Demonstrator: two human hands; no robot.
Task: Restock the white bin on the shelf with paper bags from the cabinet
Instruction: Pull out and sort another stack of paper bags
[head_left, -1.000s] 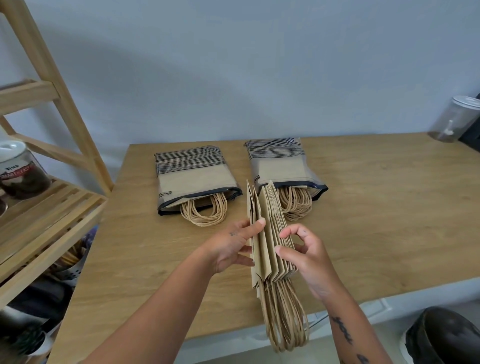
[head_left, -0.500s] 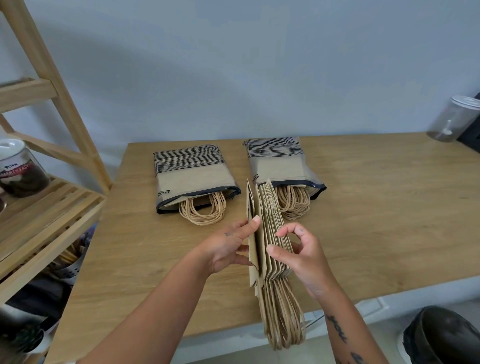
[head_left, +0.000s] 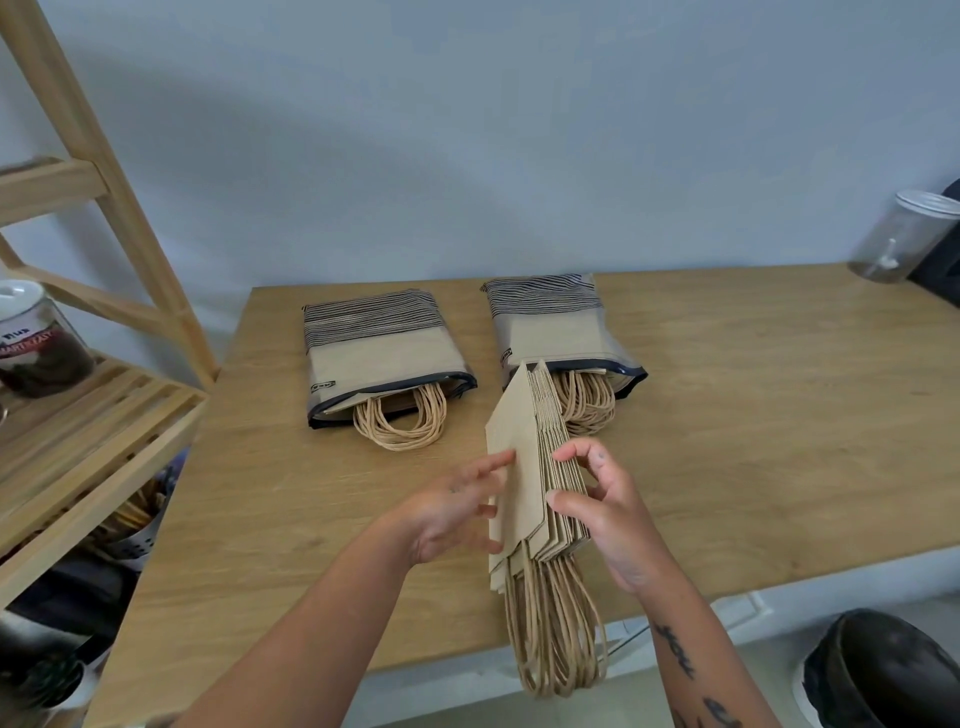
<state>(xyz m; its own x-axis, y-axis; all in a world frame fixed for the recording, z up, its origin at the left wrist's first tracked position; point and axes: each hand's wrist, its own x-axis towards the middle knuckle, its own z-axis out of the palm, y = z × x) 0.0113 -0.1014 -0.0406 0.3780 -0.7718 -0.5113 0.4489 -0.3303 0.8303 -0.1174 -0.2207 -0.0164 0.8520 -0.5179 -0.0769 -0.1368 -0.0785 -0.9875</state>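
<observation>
A stack of bags (head_left: 558, 483) stands on edge on the table (head_left: 769, 415), near its front edge, between the two hands; the twine handles (head_left: 556, 639) hang past the edge toward the person; the right hand (head_left: 610, 514) grasps the stack, thumb across the upper edges and fingers curled over its right side; the left hand (head_left: 449, 512) is released, its fairly straight fingers pressing the left face of the outermost bag (head_left: 517, 457), which leans away from the rest at its far end; behind them two packs lie flat on the table, the left pack (head_left: 379, 353) and the right pack (head_left: 556, 325), each striped at the far end with handles spilling from its open near end; the stack's far tip is just beside the right pack's mouth; a wooden shelf (head_left: 93, 415) stands at the left with a jar (head_left: 36, 338) on it; a clear canister (head_left: 904, 234) sits at the table's far right corner
</observation>
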